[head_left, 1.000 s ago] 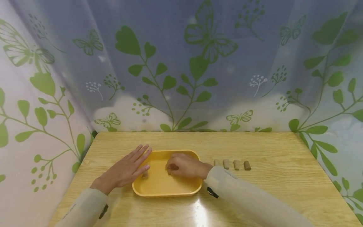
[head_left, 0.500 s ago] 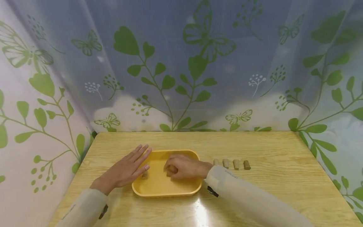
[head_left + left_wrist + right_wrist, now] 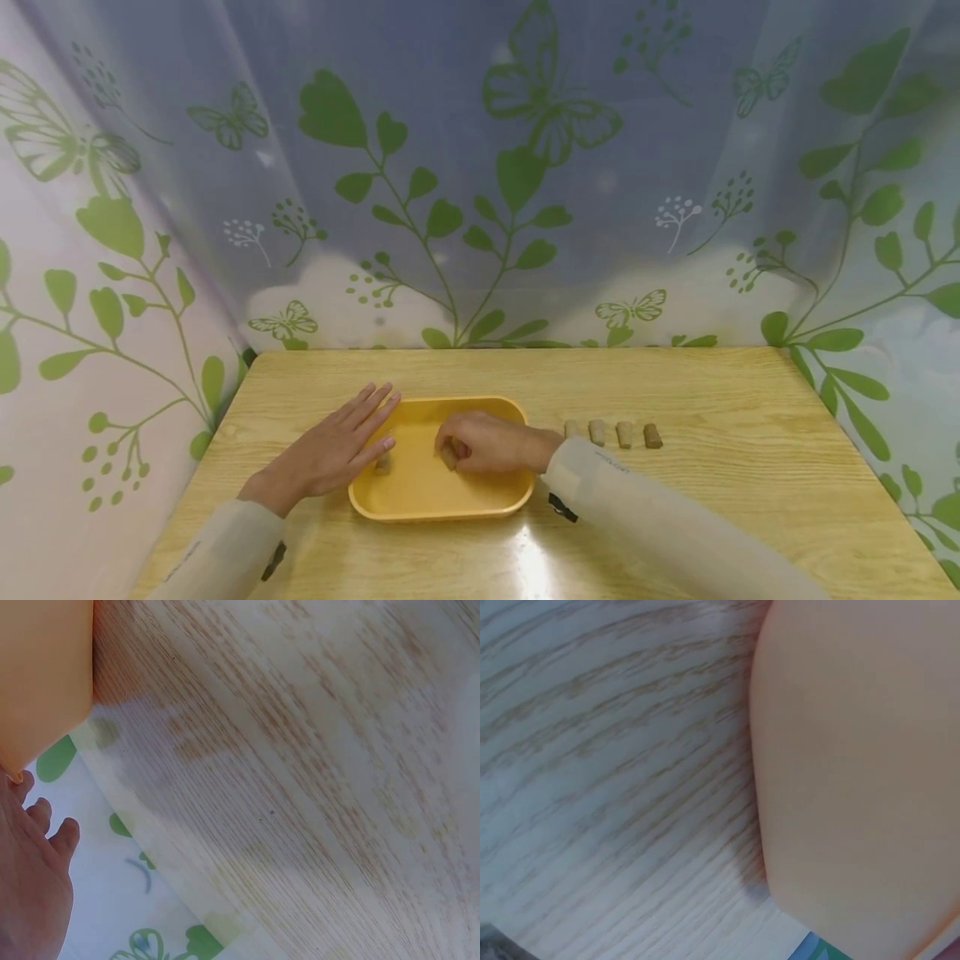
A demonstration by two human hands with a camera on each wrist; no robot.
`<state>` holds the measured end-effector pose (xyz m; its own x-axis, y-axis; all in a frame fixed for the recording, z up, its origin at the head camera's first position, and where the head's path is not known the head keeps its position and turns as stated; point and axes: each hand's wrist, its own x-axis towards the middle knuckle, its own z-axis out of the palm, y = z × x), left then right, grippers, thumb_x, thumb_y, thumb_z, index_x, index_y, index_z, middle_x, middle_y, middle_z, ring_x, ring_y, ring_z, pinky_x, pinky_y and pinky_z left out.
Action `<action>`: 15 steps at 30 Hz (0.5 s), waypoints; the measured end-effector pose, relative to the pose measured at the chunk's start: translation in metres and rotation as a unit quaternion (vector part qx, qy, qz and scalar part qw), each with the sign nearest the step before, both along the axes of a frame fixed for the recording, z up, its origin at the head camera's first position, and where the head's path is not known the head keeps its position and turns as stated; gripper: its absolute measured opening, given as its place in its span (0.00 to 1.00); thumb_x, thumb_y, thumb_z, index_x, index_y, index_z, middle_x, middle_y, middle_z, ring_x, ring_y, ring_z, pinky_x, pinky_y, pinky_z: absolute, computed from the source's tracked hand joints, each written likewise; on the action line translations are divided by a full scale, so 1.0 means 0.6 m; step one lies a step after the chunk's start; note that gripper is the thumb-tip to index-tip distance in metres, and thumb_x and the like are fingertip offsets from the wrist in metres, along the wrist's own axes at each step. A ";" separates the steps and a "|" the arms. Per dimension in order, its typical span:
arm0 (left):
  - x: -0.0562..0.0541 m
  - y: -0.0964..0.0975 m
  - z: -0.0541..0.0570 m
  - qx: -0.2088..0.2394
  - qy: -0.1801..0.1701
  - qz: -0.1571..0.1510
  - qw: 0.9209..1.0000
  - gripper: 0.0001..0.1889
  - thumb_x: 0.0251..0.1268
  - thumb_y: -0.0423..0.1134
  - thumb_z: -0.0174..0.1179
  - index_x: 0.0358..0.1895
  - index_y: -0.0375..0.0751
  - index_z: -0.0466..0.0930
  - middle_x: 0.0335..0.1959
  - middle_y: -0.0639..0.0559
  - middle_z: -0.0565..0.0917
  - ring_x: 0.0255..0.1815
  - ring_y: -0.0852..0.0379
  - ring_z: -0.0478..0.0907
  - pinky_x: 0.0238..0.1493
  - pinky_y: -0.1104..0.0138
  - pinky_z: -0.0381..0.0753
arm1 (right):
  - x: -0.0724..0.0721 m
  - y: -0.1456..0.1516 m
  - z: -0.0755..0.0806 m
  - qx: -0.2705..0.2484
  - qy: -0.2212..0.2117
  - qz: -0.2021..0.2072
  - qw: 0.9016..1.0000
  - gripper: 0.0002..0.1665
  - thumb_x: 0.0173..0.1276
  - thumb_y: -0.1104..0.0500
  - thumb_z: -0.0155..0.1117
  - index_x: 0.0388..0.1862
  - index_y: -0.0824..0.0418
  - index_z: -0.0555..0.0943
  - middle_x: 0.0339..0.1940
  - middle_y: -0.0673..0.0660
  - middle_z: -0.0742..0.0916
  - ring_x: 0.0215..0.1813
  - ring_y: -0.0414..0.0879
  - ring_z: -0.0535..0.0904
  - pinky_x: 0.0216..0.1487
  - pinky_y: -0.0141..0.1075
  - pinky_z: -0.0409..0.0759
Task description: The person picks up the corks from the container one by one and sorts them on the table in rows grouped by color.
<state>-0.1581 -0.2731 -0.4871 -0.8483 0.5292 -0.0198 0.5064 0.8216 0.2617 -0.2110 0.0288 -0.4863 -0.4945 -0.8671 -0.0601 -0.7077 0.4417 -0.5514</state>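
Note:
A yellow tray (image 3: 438, 511) stands on the wooden table. Inside it, my right hand (image 3: 487, 440) pinches a small tan cork stopper (image 3: 449, 456) between thumb and fingers, low over the tray's floor. My left hand (image 3: 333, 450) lies with its fingers straight across the tray's left rim. Partly covered by its thumb, another cork stopper (image 3: 383, 463) is in the tray's left end. In the left wrist view, the left hand's fingers (image 3: 66, 836) show beside the tray's outer wall (image 3: 45, 667). The right wrist view shows the tray's outer wall (image 3: 855, 765), and the right hand's grip is hidden there.
To the right of the tray, several cork stoppers stand or lie in a row on the table (image 3: 720, 483): pale ones (image 3: 625, 435) and a darker one (image 3: 653, 436) at the right end. A patterned curtain (image 3: 480, 250) hangs behind the table's back edge.
My right hand has shifted slightly inside the tray, and the cork stopper in its fingers has turned and shows more. The left hand has stayed in place.

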 end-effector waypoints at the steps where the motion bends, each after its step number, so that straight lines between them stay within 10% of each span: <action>1: 0.000 0.000 0.000 0.000 0.001 -0.001 1.000 0.37 0.92 0.58 0.43 0.91 0.44 0.48 0.92 0.41 0.50 0.92 0.35 0.46 0.87 0.37 0.57 | 0.000 0.001 0.001 -0.001 -0.004 -0.004 1.000 0.17 0.72 0.68 0.75 0.57 0.58 0.88 0.44 0.51 0.87 0.40 0.33 0.78 0.45 0.24 0.79; 15: 0.000 0.001 -0.001 -0.001 -0.001 0.003 1.000 0.37 0.92 0.59 0.42 0.91 0.45 0.48 0.92 0.41 0.50 0.92 0.35 0.46 0.86 0.36 0.57 | 0.003 0.025 0.025 -0.046 -0.055 -0.076 0.995 0.19 0.74 0.62 0.77 0.62 0.54 0.87 0.57 0.49 0.89 0.45 0.35 0.84 0.51 0.28 0.84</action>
<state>-0.1579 -0.2727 -0.4875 -0.8518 0.5234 -0.0234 0.5001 0.8256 0.2612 -0.2090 0.0439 -0.4715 -0.6144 -0.7877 -0.0450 -0.5696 0.4823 -0.6655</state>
